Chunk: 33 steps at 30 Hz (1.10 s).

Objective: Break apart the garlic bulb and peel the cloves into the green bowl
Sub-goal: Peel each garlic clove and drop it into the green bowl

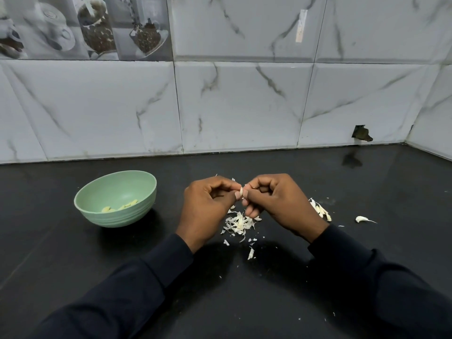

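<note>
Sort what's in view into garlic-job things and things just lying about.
Job: held clove, pinched by left hand and right hand; green bowl; peeled cloves in it; loose clove at right; garlic pieces beside the right hand.
Lying about: heap of skins; tape strip on the wall tile.

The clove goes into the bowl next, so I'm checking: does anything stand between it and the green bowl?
Nothing visible does. Beyond the left hand pinching the clove, only bare counter lies before the green bowl.
</note>
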Each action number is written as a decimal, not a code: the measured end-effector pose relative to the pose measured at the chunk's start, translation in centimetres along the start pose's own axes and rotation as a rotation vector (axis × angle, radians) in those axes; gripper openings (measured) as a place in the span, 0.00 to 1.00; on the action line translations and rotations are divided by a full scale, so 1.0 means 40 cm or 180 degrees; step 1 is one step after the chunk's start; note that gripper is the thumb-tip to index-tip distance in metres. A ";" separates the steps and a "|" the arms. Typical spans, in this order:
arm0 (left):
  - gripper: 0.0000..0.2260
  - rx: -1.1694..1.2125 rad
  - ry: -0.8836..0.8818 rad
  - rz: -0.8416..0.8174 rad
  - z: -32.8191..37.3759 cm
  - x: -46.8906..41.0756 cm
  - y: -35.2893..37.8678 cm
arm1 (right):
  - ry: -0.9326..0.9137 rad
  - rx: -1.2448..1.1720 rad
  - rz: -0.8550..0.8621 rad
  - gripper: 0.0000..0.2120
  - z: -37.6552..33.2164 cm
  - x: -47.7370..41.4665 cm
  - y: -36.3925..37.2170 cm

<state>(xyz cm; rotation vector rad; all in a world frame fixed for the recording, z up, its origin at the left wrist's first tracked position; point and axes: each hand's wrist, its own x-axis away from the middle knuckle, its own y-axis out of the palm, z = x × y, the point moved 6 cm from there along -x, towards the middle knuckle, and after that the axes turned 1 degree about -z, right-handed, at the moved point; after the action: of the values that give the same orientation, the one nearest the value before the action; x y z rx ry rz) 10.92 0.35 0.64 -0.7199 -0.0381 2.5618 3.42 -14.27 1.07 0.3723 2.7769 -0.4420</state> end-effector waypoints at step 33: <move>0.06 -0.0547 0.0308 0.0022 0.020 0.014 0.008 | -0.0092 0.0641 0.0149 0.06 -0.005 0.008 0.010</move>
<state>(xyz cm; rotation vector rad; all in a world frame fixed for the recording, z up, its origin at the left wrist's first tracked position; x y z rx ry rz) 9.96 0.40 1.02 -0.9088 -0.2269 2.5485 3.20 -13.76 1.03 0.4714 2.6969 -0.7122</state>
